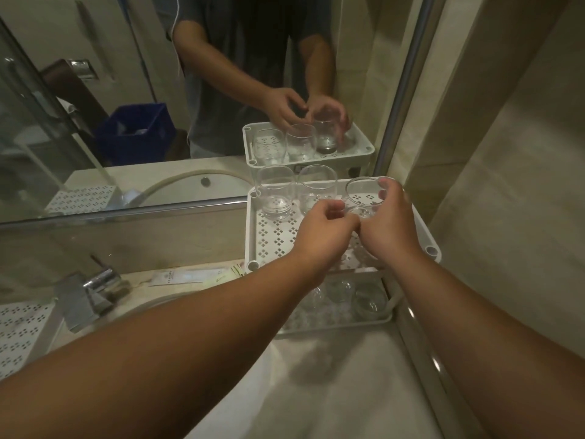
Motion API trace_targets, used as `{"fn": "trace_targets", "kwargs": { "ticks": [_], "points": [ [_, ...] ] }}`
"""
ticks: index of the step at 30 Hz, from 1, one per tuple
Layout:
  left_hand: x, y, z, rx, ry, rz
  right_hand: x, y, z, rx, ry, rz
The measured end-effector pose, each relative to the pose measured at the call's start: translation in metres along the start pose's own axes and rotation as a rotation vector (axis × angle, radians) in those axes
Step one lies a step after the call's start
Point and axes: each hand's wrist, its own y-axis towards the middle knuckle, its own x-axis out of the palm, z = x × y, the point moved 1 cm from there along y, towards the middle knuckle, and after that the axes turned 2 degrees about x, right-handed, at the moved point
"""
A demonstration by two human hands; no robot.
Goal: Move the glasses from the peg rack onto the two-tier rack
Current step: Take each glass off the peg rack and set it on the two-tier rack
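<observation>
- Right hand (391,226): fingers curled round glass (364,198), upright over top tier of two-tier rack (253,245), at 3 o'clock of two standing glasses (275,193).
- Left hand (323,232): fingers loosely curled, thumb near glass; contact unclear.

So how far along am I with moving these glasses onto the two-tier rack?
Done: two glasses stand upright along the back of the top tier, and at least three more sit on the lower tier.

In hand: your right hand grips a third glass at the top tier's back right; your left hand is beside it with fingers curled.

Left: the peg rack is out of view, so I cannot say what remains.
</observation>
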Motion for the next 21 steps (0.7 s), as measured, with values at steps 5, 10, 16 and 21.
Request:
{"fn": "trace_targets", "kwargs": {
  "ticks": [5, 10, 16, 21],
  "points": [
    [0.004, 0.0, -0.002, 0.031, 0.009, 0.005, 0.007, 0.007, 0.001, 0.021, 0.035, -0.028],
    [0.005, -0.004, -0.002, 0.057, 0.069, -0.029, 0.014, 0.013, 0.003, 0.05, 0.121, -0.03],
    [0.002, -0.009, 0.0, 0.03, 0.044, -0.107, 0.017, 0.015, 0.004, 0.068, 0.139, -0.013],
    [0.003, -0.01, 0.0, 0.042, 0.048, -0.127, 0.013, 0.017, 0.006, 0.058, 0.083, 0.008]
  ]
}}
